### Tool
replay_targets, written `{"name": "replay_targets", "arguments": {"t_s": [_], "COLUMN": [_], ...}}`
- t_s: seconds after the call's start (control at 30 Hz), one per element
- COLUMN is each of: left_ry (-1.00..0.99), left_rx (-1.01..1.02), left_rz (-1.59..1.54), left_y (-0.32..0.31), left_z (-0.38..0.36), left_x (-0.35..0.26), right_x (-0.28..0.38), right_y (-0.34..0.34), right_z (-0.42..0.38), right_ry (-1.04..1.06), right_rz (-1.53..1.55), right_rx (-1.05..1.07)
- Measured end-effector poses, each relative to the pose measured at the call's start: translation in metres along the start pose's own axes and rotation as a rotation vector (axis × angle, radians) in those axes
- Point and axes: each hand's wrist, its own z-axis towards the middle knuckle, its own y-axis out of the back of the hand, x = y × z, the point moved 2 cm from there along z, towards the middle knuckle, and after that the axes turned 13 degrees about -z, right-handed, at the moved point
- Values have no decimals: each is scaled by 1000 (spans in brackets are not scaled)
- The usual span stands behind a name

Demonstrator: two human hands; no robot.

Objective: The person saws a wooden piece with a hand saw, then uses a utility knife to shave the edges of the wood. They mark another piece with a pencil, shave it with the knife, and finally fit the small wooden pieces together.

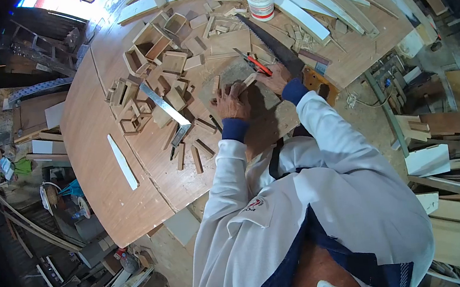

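My left hand [231,105] rests low over a worn board [260,106], its fingers curled around one end of a small wooden strip [248,81]. At the strip's other end, my right hand [276,79] has its fingers bent against the wood. A tool with red-and-black handles [259,65] lies right beside my right fingers; its exact kind is hard to make out. Just past my left fingertips stands a short wooden block [216,84]. Behind my right hand stretches a handsaw [271,43], with its wooden handle [318,86] close to my right cuff.
Several small wooden frames and boxes [152,42] crowd the table's left half. A metal try square [164,104] lies across some pieces. Farther back stands a white tub [261,4] holding sticks. Long curved strips [306,18] line the far edge. A white tapered piece [122,161] lies left.
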Motion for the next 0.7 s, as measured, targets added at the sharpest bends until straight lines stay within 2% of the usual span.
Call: {"name": "replay_targets", "arguments": {"t_s": [0.1, 0.3, 0.43, 0.67, 0.7], "left_ry": [-17, -61, -55, -46, -11], "left_rx": [-13, -107, -114, -106, -85], "left_rz": [-41, -220, -299, -254, -165], "left_y": [0, 0, -3, 6, 7], "left_z": [-1, -9, -13, -11, -11], "left_x": [3, 21, 26, 16, 14], "right_x": [8, 11, 21, 26, 25], "right_y": [2, -2, 10, 10, 9], "right_z": [-1, -2, -6, -10, -9], "right_ry": [-102, -93, -122, -128, -137], "right_rz": [-53, -109, -45, -92, -135], "right_rx": [24, -67, -5, -45, -58]}}
